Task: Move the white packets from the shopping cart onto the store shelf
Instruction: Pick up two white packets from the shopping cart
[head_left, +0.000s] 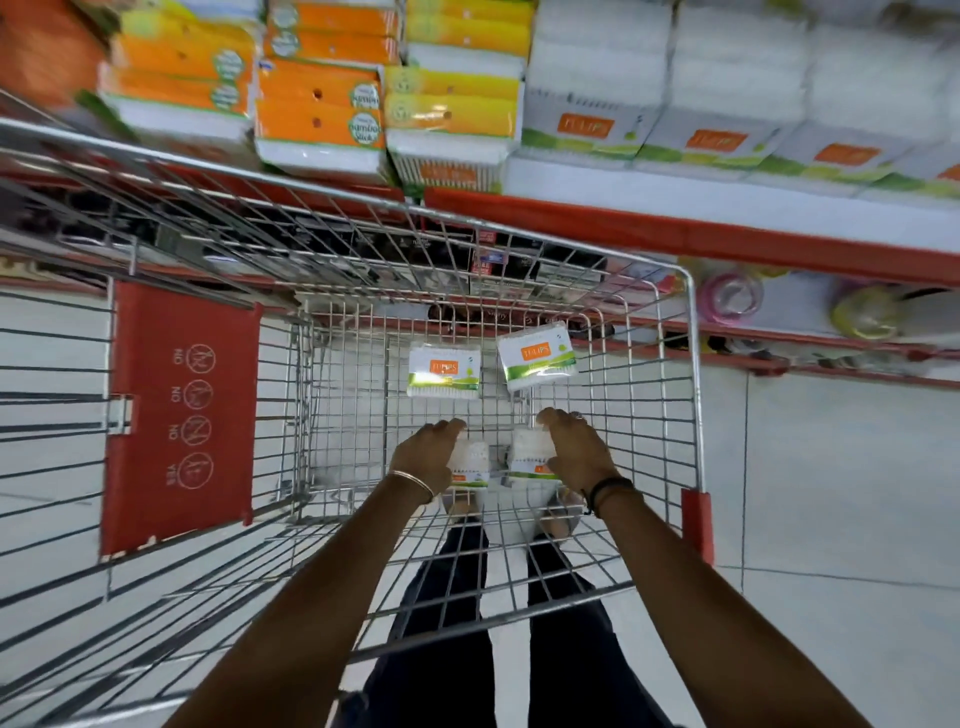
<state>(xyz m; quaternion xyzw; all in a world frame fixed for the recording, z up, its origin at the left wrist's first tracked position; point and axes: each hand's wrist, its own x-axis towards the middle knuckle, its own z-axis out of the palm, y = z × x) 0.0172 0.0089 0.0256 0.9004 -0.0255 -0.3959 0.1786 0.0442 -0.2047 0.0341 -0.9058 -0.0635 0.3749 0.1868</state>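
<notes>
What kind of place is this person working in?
Almost certainly a shop aisle: a wire shopping cart stands beside a red-edged store shelf stacked with white packets and orange packs. The left hand and right hand each grip a packet in the cart.

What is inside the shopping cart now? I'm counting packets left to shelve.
Four white packets: two lying loose at the far end, one under the left hand, one under the right hand. The hands partly cover those two.

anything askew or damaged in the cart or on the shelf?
Nothing damaged or spilled. Only oddity: the right loose packet in the cart lies tilted, while the left one sits square. Each hand, left and right, grips another packet.
</notes>
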